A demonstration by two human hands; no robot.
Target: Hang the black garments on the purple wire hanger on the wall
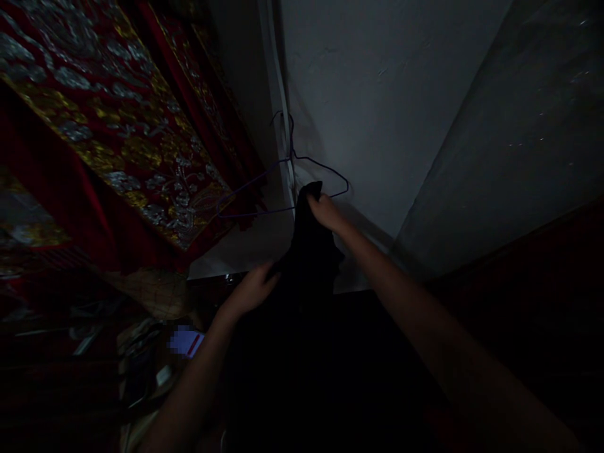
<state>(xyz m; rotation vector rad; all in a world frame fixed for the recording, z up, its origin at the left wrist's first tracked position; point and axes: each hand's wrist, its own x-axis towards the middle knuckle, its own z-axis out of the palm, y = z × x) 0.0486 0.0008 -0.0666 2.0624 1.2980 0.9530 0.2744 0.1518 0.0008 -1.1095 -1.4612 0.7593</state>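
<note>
A thin purple wire hanger (pixel 264 189) hangs by its hook against a white wall. A black garment (pixel 309 264) is raised up to it. My right hand (pixel 324 212) is closed on the top of the garment right at the hanger's lower bar. Lower down, my left hand (pixel 250 290) grips the garment's left edge. The rest of the garment drops into darkness below.
Red cloth with gold and silver embroidery (pixel 117 119) hangs at the left. A white pipe or strip (pixel 278 82) runs down the wall corner. Cluttered items (pixel 141 365) lie in the dim lower left. A dark panel (pixel 519 145) fills the right.
</note>
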